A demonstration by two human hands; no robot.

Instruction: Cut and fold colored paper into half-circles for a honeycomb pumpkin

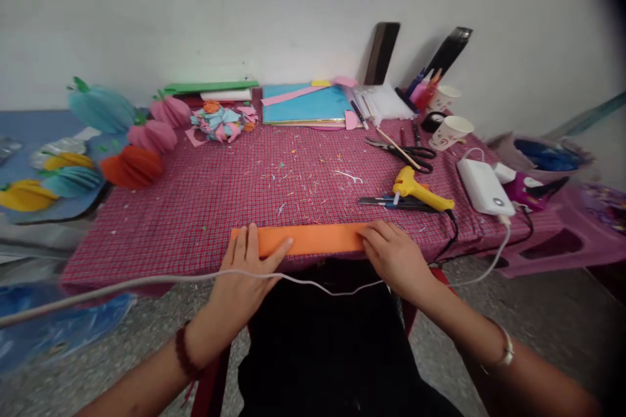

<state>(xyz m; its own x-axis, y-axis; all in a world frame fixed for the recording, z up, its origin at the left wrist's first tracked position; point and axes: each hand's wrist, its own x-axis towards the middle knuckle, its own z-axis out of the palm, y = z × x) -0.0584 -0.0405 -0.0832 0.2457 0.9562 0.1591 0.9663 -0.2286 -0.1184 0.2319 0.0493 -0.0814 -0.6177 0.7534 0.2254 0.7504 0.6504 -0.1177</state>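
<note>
A folded strip of orange paper (pixel 317 238) lies along the near edge of the table covered with a red checked cloth (pixel 195 195). My left hand (pixel 247 273) rests flat on the strip's left end, fingers stretched out and spread. My right hand (pixel 391 254) presses palm down on the strip's right end, fingers bent over the paper. A thin white cable (pixel 313 283) runs across in front of both hands.
A yellow glue gun (pixel 415 187), a craft knife, black scissors (pixel 411 153), a white power bank (pixel 482 186), paper cups (pixel 452 130), blue and pink sheets (pixel 306 104), and paper scraps lie on the table. Honeycomb paper fruits (pixel 132 166) sit at the left. A purple stool (pixel 562 234) stands right.
</note>
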